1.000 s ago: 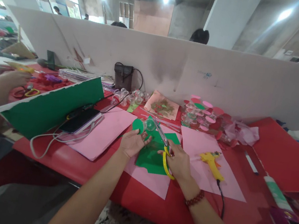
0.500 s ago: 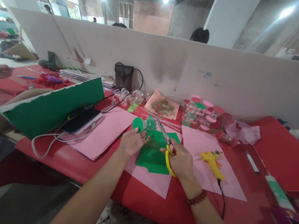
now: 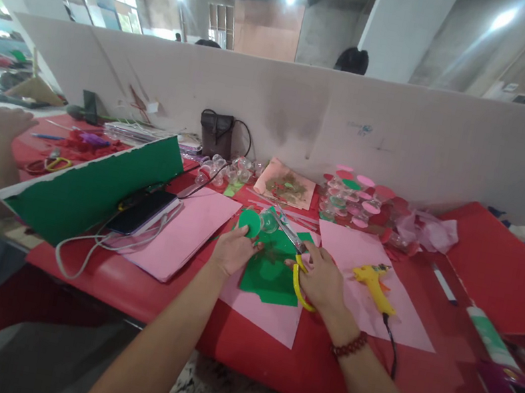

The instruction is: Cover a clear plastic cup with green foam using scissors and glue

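My left hand (image 3: 234, 248) is closed on a clear plastic piece (image 3: 269, 222) that has a green disc (image 3: 250, 223) on its near end. In my right hand (image 3: 322, 278) are scissors (image 3: 299, 267) with yellow handles; their blades reach up and left to the clear piece. Whether the blades touch it I cannot tell. Beneath both hands lies a green sheet (image 3: 267, 282) on a pink sheet (image 3: 281, 322). A yellow glue gun (image 3: 375, 287) rests on another pink sheet (image 3: 351, 239) to the right.
Behind stand several clear pieces with coloured discs (image 3: 351, 198), near a glitter-covered paper (image 3: 287, 186). A phone (image 3: 142, 212) with a white cable lies left on pink sheets (image 3: 183, 243), beside a leaning green board (image 3: 101, 188). A co-worker's hand (image 3: 3, 127) is at far left.
The green disc has turned to face me more and shifted slightly right. My right hand and the scissors have moved a little right. The co-worker's hands have moved, uncovering another pair of scissors.
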Action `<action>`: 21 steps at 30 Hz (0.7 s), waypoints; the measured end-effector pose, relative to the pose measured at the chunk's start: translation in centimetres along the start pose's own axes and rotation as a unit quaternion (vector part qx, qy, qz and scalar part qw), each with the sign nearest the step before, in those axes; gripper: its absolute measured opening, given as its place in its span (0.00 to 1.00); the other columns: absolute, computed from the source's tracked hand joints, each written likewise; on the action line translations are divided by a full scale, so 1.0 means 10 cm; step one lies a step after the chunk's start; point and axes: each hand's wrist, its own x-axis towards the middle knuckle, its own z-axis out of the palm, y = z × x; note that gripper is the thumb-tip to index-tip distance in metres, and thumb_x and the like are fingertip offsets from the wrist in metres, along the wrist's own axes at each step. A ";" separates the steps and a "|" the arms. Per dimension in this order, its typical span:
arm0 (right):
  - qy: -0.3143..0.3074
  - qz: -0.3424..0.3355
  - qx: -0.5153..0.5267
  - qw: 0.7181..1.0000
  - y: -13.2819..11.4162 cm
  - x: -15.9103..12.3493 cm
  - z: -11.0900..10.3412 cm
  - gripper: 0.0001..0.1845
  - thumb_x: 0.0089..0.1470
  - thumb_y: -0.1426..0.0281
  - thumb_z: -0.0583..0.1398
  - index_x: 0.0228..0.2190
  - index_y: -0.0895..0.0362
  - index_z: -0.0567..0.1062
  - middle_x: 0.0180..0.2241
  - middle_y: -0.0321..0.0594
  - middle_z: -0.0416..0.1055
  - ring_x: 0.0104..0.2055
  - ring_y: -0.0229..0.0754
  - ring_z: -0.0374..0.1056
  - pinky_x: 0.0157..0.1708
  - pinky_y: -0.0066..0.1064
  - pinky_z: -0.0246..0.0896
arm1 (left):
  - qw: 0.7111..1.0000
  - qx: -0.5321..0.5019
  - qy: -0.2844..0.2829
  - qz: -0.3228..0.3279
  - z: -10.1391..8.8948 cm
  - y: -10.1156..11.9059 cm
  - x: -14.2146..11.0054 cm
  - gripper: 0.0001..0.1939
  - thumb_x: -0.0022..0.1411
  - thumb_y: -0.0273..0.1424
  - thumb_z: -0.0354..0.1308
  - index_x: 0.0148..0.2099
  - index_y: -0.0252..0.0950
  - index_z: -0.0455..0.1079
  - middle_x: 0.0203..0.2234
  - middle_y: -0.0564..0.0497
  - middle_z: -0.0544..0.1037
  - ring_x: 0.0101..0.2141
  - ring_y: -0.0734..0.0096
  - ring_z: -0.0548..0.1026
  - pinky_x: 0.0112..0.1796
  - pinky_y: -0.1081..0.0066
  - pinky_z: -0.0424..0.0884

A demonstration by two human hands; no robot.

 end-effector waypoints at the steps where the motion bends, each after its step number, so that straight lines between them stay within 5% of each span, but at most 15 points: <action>1: -0.008 0.004 0.000 1.000 0.01 0.01 0.00 0.21 0.60 0.58 0.58 0.52 0.52 0.71 0.45 0.45 0.74 0.38 0.47 0.73 0.32 0.34 0.62 | 1.000 0.004 -0.002 0.002 0.01 0.00 -0.01 0.11 0.58 0.25 0.58 0.43 0.39 0.75 0.36 0.48 0.80 0.34 0.65 0.77 0.37 0.64 0.68; 12: -0.012 -0.014 0.020 1.000 0.02 0.01 -0.03 0.21 0.60 0.58 0.58 0.52 0.52 0.73 0.39 0.43 0.76 0.36 0.45 0.73 0.32 0.31 0.59 | 0.999 0.043 -0.017 0.014 -0.02 -0.01 -0.01 0.21 0.55 0.25 0.61 0.53 0.41 0.72 0.38 0.48 0.80 0.33 0.68 0.77 0.38 0.65 0.71; 21: -0.024 -0.038 0.060 0.997 0.07 0.02 -0.02 0.19 0.59 0.58 0.58 0.49 0.52 0.75 0.34 0.39 0.75 0.32 0.42 0.70 0.32 0.30 0.58 | 0.995 0.075 -0.049 0.034 -0.01 0.01 -0.01 0.37 0.56 0.25 0.60 0.66 0.49 0.60 0.42 0.50 0.80 0.38 0.66 0.78 0.38 0.66 0.73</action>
